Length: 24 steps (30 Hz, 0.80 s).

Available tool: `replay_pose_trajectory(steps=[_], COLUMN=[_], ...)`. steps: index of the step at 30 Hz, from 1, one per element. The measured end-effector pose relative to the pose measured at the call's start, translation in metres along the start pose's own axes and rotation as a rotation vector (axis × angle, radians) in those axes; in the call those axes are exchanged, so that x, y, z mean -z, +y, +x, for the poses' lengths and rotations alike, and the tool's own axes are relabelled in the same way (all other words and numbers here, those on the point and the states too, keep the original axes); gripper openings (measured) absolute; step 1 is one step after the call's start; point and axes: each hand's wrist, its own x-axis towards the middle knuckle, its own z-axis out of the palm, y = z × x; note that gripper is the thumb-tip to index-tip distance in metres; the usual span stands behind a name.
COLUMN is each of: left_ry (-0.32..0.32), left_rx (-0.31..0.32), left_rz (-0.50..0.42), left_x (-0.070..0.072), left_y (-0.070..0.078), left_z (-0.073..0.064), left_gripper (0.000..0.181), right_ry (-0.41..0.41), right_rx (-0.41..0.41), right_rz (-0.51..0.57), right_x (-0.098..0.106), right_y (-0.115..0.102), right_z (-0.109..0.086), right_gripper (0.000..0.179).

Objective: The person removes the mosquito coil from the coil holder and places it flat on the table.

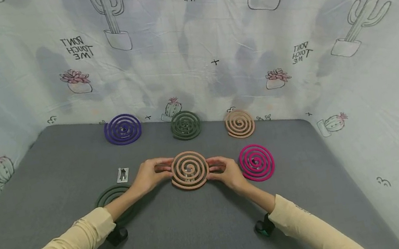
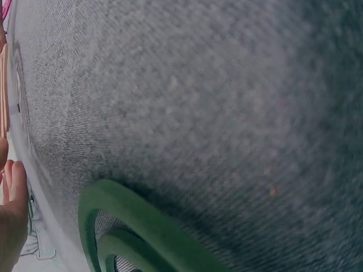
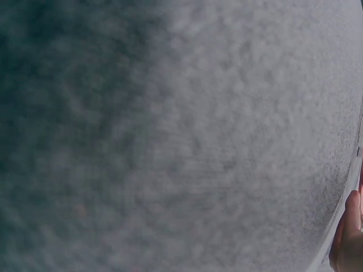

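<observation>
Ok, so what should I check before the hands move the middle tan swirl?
1. Left hand holds the middle tan swirl by its edge: ok.
2. Right hand holds the opposite edge: ok.
3. Right hand clear of the pink swirl: cannot tell, they look close.
4. Near green swirl uncovered: not ok, left forearm crosses over it.
5. Small metal piece clear of left hand: ok, a gap shows.

The held spiral (image 1: 189, 169) is looking smooth and matt. The surface (image 1: 195, 236) is showing rough, woven cloth; beyond its far edge, the curtain (image 1: 172, 58) is looking like wrinkled cloth.
</observation>
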Motion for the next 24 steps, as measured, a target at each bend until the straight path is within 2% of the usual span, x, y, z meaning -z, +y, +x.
replay_pose_trajectory(steps=[7,15,19,24], left_ry=[0.003,-0.019,-0.024,-0.019], left_rx=[0.027,0.012,0.002,0.018], left_rz=[0.008,-0.031,-0.043,-0.030], left_x=[0.000,0.001,0.002,0.002], left_y=[0.000,0.000,0.000,0.000], left_z=[0.000,0.000,0.000,0.001], left_gripper=[0.043,0.043,0.042,0.042], right_ry=[0.005,-0.030,-0.019,0.017], right_rx=[0.009,-0.021,-0.026,-0.027], right_rz=[-0.017,-0.035,-0.041,-0.046], right_x=[-0.002,-0.002,-0.002,-0.002], right_y=[0.000,-0.026,-0.017,-0.003], right_z=[0.003,-0.005,-0.003,0.002], right_gripper=[0.051,0.056,0.057,0.057])
